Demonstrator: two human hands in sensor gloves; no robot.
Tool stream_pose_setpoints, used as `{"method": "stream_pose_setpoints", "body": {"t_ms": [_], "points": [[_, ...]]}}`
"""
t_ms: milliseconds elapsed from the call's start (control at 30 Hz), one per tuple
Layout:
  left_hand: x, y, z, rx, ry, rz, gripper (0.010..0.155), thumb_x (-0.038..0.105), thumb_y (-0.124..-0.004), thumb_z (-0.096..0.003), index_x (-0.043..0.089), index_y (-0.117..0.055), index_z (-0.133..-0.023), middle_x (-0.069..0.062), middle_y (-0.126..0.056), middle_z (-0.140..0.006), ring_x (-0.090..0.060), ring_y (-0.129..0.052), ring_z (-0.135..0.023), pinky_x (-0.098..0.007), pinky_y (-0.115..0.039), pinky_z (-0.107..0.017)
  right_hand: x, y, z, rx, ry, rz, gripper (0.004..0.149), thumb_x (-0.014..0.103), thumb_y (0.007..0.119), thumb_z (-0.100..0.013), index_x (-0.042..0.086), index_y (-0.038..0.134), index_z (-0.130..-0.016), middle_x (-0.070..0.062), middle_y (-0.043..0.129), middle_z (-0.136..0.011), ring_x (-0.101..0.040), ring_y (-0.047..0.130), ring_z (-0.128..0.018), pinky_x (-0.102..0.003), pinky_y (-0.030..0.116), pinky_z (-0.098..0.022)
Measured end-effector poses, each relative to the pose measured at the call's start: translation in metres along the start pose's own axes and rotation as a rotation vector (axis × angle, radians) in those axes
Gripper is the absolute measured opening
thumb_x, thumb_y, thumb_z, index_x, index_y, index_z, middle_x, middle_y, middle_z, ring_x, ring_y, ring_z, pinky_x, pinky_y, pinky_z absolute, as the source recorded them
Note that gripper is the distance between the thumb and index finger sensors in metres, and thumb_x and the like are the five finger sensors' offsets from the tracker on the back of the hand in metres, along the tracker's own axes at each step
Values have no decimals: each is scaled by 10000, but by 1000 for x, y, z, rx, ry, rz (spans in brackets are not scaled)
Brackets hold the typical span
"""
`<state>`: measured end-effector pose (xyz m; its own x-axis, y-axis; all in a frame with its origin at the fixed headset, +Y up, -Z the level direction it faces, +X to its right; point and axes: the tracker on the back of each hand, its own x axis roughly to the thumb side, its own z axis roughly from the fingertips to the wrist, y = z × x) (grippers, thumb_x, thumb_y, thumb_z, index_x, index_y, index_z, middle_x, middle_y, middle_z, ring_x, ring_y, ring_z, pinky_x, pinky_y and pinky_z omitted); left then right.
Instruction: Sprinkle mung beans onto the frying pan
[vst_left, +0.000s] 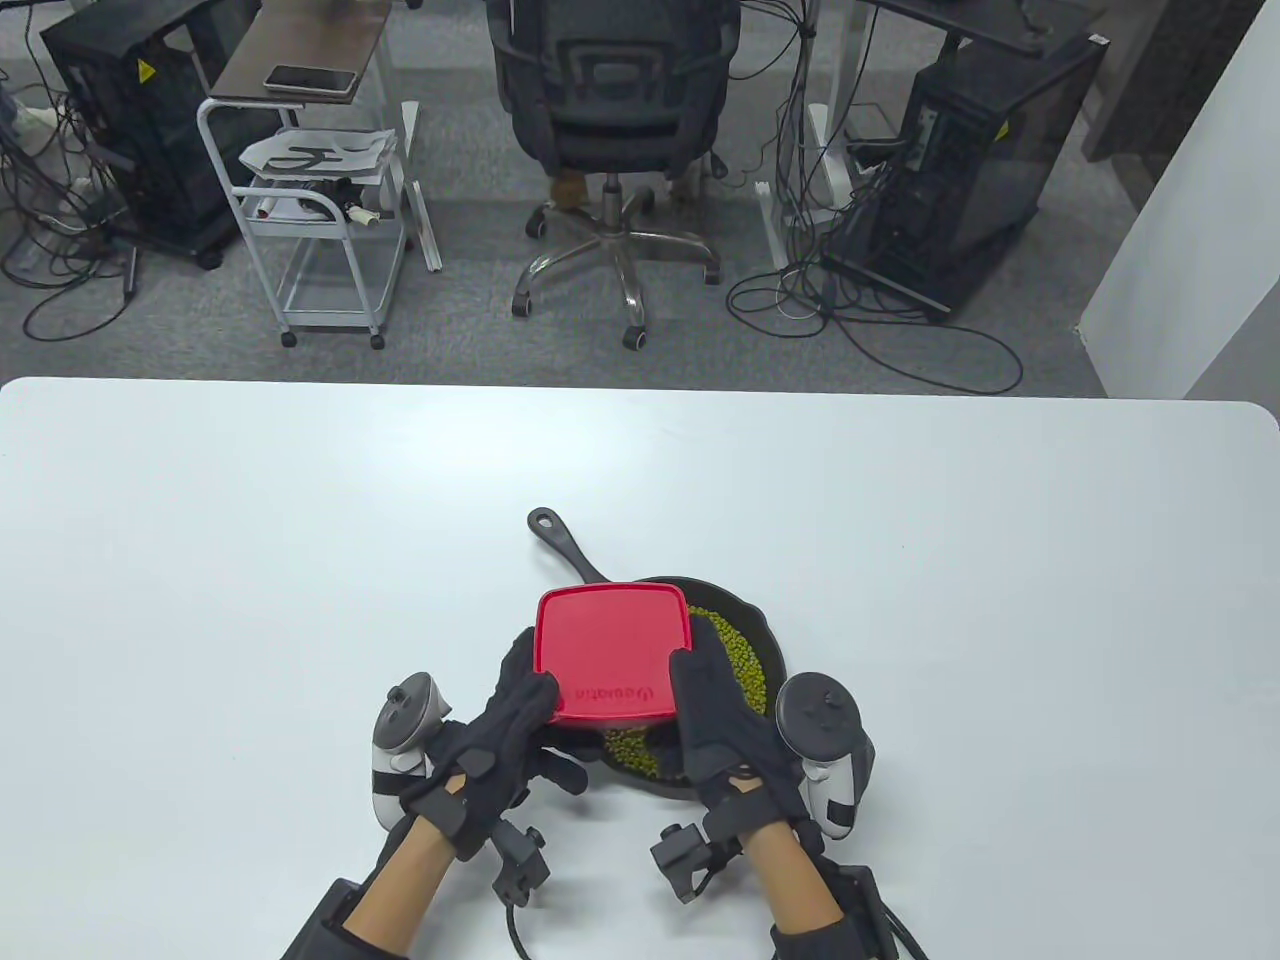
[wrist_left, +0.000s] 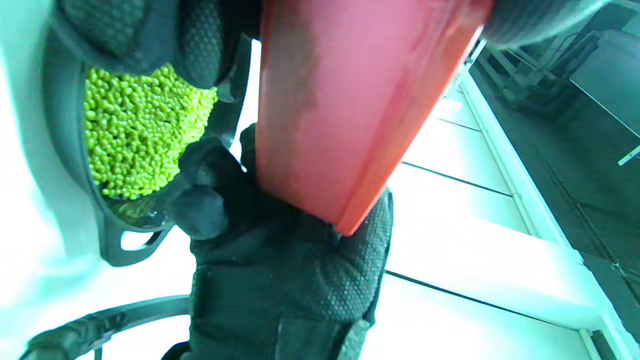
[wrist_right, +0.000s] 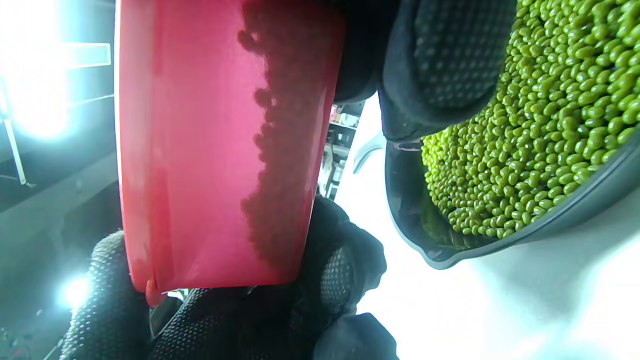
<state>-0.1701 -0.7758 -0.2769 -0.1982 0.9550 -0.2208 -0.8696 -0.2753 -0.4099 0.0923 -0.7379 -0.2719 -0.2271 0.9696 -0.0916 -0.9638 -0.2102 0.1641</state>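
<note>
Mung beans (vst_left: 742, 655) lie heaped in the black frying pan (vst_left: 768, 640), which sits on the white table (vst_left: 300, 560) near its front edge, just ahead of the two gloved hands. Nearest the person, the left hand (vst_left: 500, 735) and right hand (vst_left: 725, 735) grip a red container (vst_left: 612, 650) between them, one at each near corner, its flat red base turned up to the table camera and its body held over the left part of the pan. The left fingers (wrist_left: 295, 280) wrap closed around the container's lower edge, with the pan's beans (wrist_left: 135, 135) just beside them. The right fingers (wrist_right: 340, 280) are likewise closed on the container (wrist_right: 200, 150), and dark bean shapes show through its translucent red wall close to those fingertips. Green beans (wrist_right: 540, 125) fill the pan's bowl beside the right hand. Farther out, the pan's handle (vst_left: 565, 545) points away and to the left. Beyond the table's far edge stand an office chair (vst_left: 615, 130), a small white cart (vst_left: 320, 220) and dark computer towers (vst_left: 990, 150) on grey carpet
</note>
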Motion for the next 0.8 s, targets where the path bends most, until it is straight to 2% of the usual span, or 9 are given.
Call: {"method": "stream_pose_setpoints", "body": {"t_ms": [133, 400, 467, 800], "points": [[3, -3, 0, 16, -47, -83, 968, 765, -674, -454, 301, -56, -1036, -197, -590, -947, -376, -849, -661, -462, -850, -385, 1, -1, 1, -2, -12, -4, 717, 644, 464, -608, 234, 310, -1175, -204, 799, -872, -467, 891, -598, -381, 846, -361], [11, -10, -1, 94, -159, -172, 1011, 806, -675, -383, 269, -105, -1023, -185, -722, -777, -228, -914, -335, -375, -880, -158, 7, -3, 4, -8, -56, -6, 710, 625, 448, -613, 210, 326, -1175, -220, 810, -829, -451, 912, -555, -362, 851, -327], [9, -11, -1, 91, -165, -178, 1004, 805, -658, -379, 274, -95, -1020, -179, -725, -768, -211, -909, -311, -366, -879, -140, 9, -3, 5, -36, -74, 26, 708, 623, 444, -614, 205, 334, -1175, -220, 814, -820, -445, 919, -544, -352, 855, -319], [9, -11, 0, 192, -226, -225, 961, 782, -640, -362, 268, -174, -1028, -154, -798, -667, -151, -889, -164, -354, -871, -29, 6, -1, 4, -19, -66, 7, 717, 617, 431, -612, 180, 334, -1172, -218, 818, -807, -437, 929, -532, -340, 860, -311]]}}
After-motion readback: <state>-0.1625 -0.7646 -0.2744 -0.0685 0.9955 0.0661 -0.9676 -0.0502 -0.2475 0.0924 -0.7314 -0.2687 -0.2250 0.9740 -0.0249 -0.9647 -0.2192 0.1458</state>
